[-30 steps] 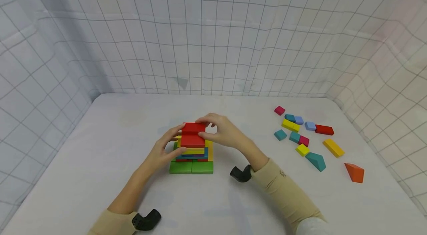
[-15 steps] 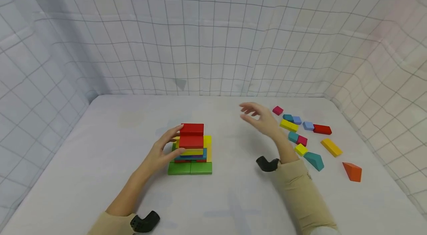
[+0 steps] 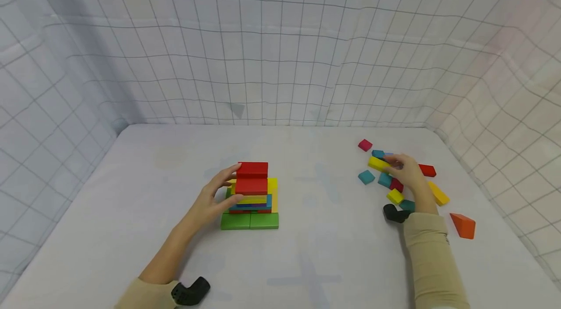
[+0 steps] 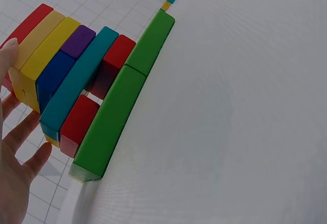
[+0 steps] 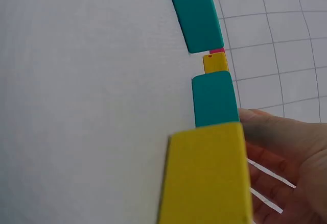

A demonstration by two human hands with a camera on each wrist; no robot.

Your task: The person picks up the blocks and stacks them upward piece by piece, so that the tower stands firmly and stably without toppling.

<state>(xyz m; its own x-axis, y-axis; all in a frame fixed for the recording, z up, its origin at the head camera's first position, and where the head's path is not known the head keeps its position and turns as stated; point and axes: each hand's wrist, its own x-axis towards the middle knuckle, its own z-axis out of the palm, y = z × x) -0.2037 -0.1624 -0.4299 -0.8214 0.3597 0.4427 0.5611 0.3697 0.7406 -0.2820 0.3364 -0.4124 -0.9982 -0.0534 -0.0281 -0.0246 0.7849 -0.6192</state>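
Note:
A layered stack of coloured wooden blocks [image 3: 251, 186] stands left of centre, red blocks on top and green ones [image 4: 115, 114] at the base. My left hand [image 3: 213, 199] touches its left side, thumb near the front and fingers spread behind. In the left wrist view, the thumb lies by the upper red and cream layers. My right hand [image 3: 409, 172] is over the loose blocks at right, its thumb and forefinger apart at the right end of a long yellow block [image 3: 378, 164]. A teal block [image 5: 214, 99] partly hides this hand in the right wrist view.
Near the right hand lie a teal block [image 3: 366, 177], a small yellow block [image 3: 395, 196] and a crimson block [image 3: 365, 144]. An orange wedge [image 3: 464, 226] sits farther right. A grid-patterned white cloth [image 3: 280, 55] rises behind the white table [image 3: 307, 250].
My right hand has left the top of the stack and moved right to the loose blocks. The left hand stays at the stack's left side. The red top blocks remain in place.

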